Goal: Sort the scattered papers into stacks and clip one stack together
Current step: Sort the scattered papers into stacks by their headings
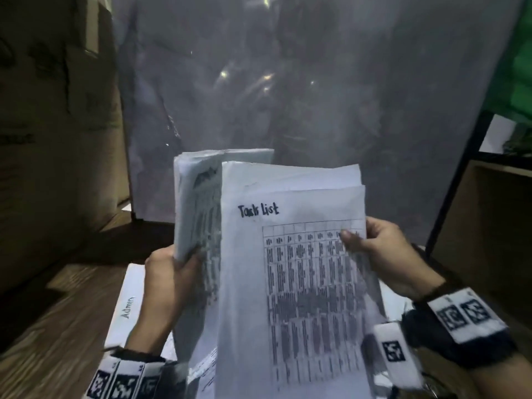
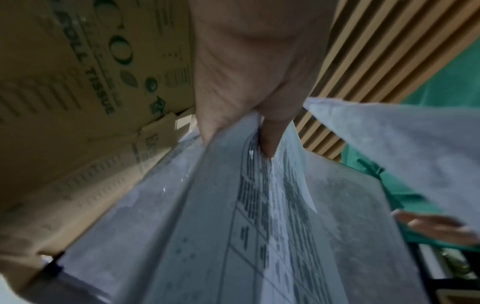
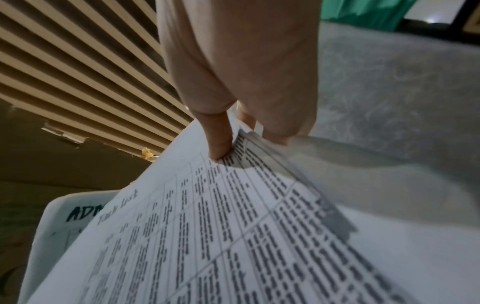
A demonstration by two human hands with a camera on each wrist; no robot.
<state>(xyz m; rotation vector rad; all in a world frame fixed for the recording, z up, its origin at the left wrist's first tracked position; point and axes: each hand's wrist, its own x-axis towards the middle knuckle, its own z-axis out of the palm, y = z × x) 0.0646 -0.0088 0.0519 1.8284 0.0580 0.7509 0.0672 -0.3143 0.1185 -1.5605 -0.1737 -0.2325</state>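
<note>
Held upright above the surface (image 1: 57,326), apparently for reading headings before sorting. Left hand (image 1: 169,280) gripped a thick bundle of papers (image 1: 195,197) along its left edge, thumb in front. Right hand (image 1: 385,254) pinched the "Task List" sheets (image 1: 288,283) at their right edge, thumb on the printed table. Overlapped the bundle, nearer the camera. "Admin" sheet (image 1: 126,309) lay flat below. No clip seen.
</note>
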